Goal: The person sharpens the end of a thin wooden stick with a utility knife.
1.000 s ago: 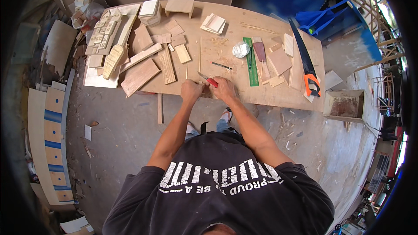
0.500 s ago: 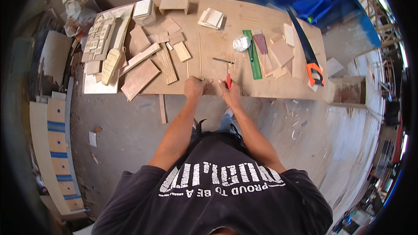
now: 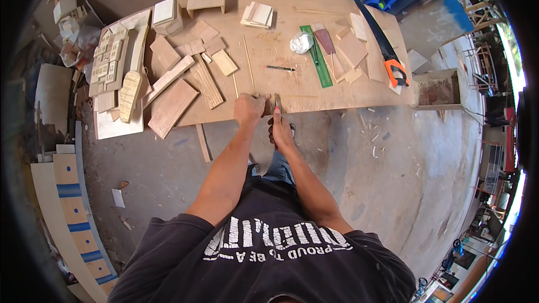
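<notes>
At the front edge of the wooden table, my right hand is closed round a red-handled knife, its short blade pointing away from me. Just left of it, my left hand rests on the same edge with its fingers drawn together; whatever they pinch is too small to make out. Two thin wooden sticks, a longer one and a shorter one, lie beyond the left hand. Past the knife, a dark pencil lies among wood shavings.
Boards and offcuts crowd the left side, beside a carved wooden model. To the right lie a green ruler, a crumpled pale bundle and an orange-handled handsaw. An open wooden box adjoins the right end.
My right hand has drawn the knife back toward me and left, to the table's edge, closer to my left hand. The whole view has shifted slightly.
</notes>
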Demonstrator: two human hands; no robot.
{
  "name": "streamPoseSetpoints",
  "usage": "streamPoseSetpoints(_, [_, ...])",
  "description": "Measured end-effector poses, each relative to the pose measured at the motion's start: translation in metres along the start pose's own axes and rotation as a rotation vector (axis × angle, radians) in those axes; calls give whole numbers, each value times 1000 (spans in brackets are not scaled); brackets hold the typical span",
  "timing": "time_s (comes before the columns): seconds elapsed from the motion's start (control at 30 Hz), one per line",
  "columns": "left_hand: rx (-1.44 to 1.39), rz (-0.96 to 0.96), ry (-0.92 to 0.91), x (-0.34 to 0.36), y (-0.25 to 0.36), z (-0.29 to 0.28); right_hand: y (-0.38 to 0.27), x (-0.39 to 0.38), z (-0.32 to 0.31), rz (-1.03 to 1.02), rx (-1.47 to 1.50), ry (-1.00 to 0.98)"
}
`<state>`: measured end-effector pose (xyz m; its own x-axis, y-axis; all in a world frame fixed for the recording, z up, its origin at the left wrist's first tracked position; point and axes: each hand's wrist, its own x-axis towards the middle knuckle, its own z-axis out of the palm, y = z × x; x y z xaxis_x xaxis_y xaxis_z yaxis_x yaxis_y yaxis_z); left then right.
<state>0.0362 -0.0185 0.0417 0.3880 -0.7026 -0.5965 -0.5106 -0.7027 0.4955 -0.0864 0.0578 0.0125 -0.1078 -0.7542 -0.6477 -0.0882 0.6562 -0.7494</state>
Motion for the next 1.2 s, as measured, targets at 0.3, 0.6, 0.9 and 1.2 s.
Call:
streamPoseSetpoints(0.3, [14, -1, 5, 1, 1, 1, 0, 2, 11, -101, -359, 182])
streamPoseSetpoints(0.6, [3, 7, 7, -5, 5, -6, -9, -5, 18, -106, -461, 270])
streamPoseSetpoints(0.9, [-1, 2, -15, -3, 7, -4, -6, 3, 22, -99, -556, 303])
streamPoseSetpoints(1.2, [73, 14, 96, 6, 0, 5, -22, 5, 21, -122, -533, 301])
